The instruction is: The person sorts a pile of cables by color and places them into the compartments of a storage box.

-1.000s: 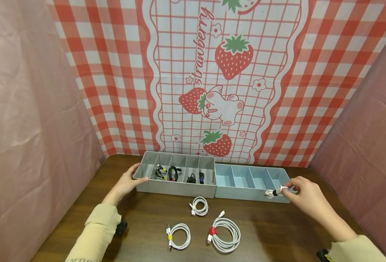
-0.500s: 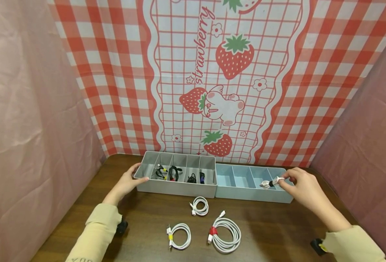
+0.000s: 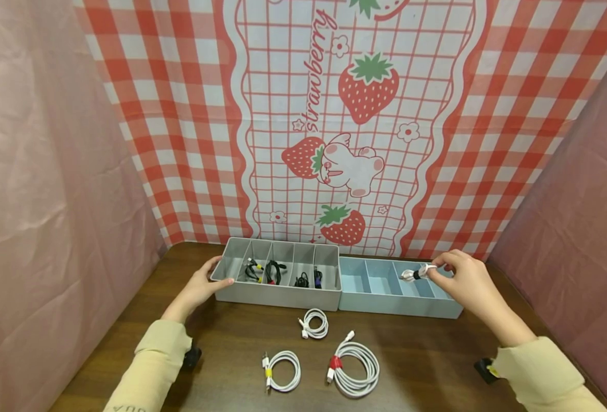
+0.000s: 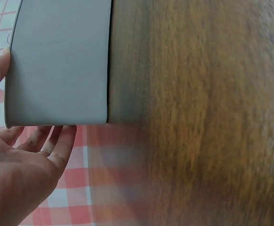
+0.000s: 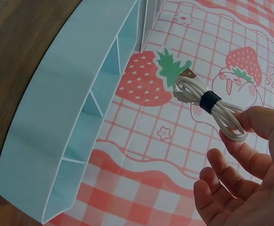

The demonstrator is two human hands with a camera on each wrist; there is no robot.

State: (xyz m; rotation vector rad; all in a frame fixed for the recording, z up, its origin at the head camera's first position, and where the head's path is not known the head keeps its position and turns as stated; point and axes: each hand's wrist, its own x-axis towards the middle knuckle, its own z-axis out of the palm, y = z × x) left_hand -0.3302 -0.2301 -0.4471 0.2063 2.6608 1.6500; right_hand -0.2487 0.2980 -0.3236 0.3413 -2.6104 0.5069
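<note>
2 pink drapes [image 3: 51, 200] and a strawberry-print backdrop [image 3: 354, 129] make this wooden table [image 3: 427, 360] a curtained-off booth.

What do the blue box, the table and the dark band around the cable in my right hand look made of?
Blue box: probably plastic, smooth and satin, with thin walls.
Table: wood or wood-look laminate with a slight sheen, judging by brown grain streaks.
Dark band: matte, perhaps fabric or rubber; no weave shows.
</note>
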